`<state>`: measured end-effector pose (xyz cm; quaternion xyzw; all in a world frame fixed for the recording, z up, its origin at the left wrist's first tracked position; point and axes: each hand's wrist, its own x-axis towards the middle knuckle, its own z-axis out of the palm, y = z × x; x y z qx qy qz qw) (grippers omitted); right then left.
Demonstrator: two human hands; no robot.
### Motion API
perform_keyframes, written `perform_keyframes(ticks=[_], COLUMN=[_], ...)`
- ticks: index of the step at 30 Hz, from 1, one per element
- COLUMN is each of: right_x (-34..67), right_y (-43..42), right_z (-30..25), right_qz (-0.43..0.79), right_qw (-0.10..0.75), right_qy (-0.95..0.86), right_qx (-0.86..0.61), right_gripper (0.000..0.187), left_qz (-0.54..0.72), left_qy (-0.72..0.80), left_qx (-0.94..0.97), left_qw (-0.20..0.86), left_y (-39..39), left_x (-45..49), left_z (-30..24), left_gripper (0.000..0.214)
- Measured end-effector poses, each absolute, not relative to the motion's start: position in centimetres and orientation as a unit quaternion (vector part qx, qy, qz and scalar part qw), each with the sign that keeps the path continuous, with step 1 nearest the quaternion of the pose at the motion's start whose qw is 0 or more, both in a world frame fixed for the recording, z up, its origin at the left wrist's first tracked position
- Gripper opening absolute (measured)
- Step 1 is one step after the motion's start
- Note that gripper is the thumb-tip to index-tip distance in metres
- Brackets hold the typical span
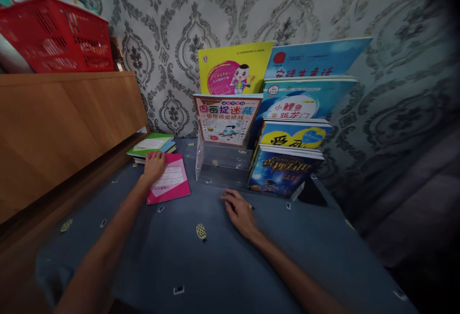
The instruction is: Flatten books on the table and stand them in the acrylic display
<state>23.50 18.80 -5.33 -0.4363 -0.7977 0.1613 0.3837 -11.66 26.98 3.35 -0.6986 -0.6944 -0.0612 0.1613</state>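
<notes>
My left hand (154, 166) lies palm down on the top left corner of a pink book (171, 185) that rests flat on the blue patterned cloth (201, 256). Its fingers are stretched flat. Behind it sits a small stack of books with a green one on top (153, 144). My right hand (239, 211) rests flat on the cloth with fingers spread, just in front of a clear acrylic book stand (223, 165). The stand holds several children's books in tiers, among them a red-and-white one (226, 118), a yellow one (233, 67) and a dark space-themed one (280, 170).
A wooden cabinet side (68, 127) rises along the left, with a red plastic basket (57, 36) on top. Patterned wallpaper (172, 27) backs the scene. The right side drops into dark shadow.
</notes>
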Motion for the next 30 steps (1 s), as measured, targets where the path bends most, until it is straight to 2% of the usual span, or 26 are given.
perform_keyframes(ticks=[9, 16, 30], right_x=[23.5, 23.2, 23.2], right_y=[18.4, 18.4, 18.0], right_z=[-4.8, -4.6, -4.1], right_qz=[0.174, 0.169, 0.166], right_qw=[0.38, 0.38, 0.418], right_qy=[-0.801, -0.799, -0.784], right_qx=[-0.428, -0.433, -0.428], right_gripper=[0.035, 0.033, 0.034], left_qz=[-0.014, -0.009, 0.01], left_qy=[-0.682, -0.713, -0.703], left_qx=[-0.715, -0.692, -0.708], left_qw=[0.155, 0.115, 0.072], left_y=[26.0, 23.4, 19.0], left_x=[-10.0, -10.3, -9.0], left_z=[2.0, 0.1, 1.3], left_gripper=[0.035, 0.043, 0.056])
